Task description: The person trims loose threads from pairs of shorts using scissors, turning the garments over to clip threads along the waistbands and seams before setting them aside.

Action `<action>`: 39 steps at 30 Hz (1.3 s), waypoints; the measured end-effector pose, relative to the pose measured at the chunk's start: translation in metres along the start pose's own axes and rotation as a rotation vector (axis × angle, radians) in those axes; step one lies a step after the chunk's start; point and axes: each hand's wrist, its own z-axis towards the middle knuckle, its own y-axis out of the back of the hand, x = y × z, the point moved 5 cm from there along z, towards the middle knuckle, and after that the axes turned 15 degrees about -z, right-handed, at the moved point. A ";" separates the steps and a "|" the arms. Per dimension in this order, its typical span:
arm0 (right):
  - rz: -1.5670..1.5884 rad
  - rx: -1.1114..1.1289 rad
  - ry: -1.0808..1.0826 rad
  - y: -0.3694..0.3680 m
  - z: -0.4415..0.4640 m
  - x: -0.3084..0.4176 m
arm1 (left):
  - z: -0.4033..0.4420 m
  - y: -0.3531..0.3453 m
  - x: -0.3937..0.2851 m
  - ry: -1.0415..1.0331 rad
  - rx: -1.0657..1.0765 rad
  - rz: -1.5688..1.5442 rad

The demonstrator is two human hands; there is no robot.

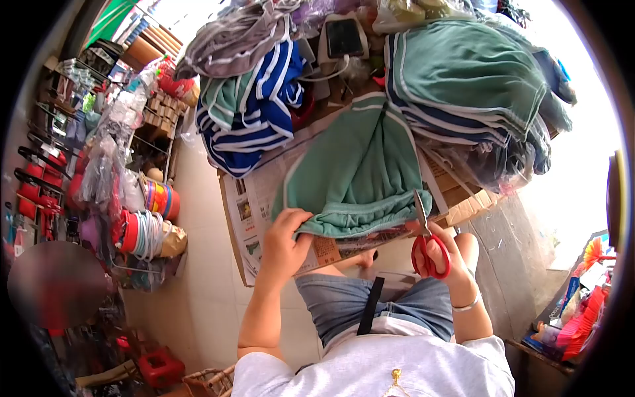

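A green garment (350, 165) with pale piping lies on the newspaper-covered table in front of me, its gathered waistband toward my body. At the waistband's left corner, my left hand (286, 239) pinches the cloth between thumb and fingers. My right hand (446, 255) is closed around red-handled scissors (423, 221), fingers through the loops. Their metal blades point away from me, against or just over the right end of the waistband; I cannot tell whether they touch it. The blades look nearly closed.
Folded green garments (463, 73) are stacked at the back right. Blue striped clothes (258, 126) and a grey bundle (231, 40) are heaped at the back left. A phone (344, 36) with a white cable lies between them. Crowded shelves (126, 178) stand left.
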 end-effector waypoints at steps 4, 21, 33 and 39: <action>0.072 0.022 -0.019 0.009 -0.022 0.003 | 0.008 0.026 -0.004 0.068 0.003 -1.281; 0.208 -0.214 -0.123 0.046 -0.075 -0.033 | 0.233 0.240 -0.058 -0.377 -0.651 -1.440; 0.235 -0.095 -0.128 0.051 -0.066 -0.033 | 0.203 -0.004 -0.207 -0.670 0.066 -0.386; 0.309 -0.057 -0.091 0.044 -0.082 -0.039 | 0.182 -0.101 -0.276 -0.846 0.117 0.010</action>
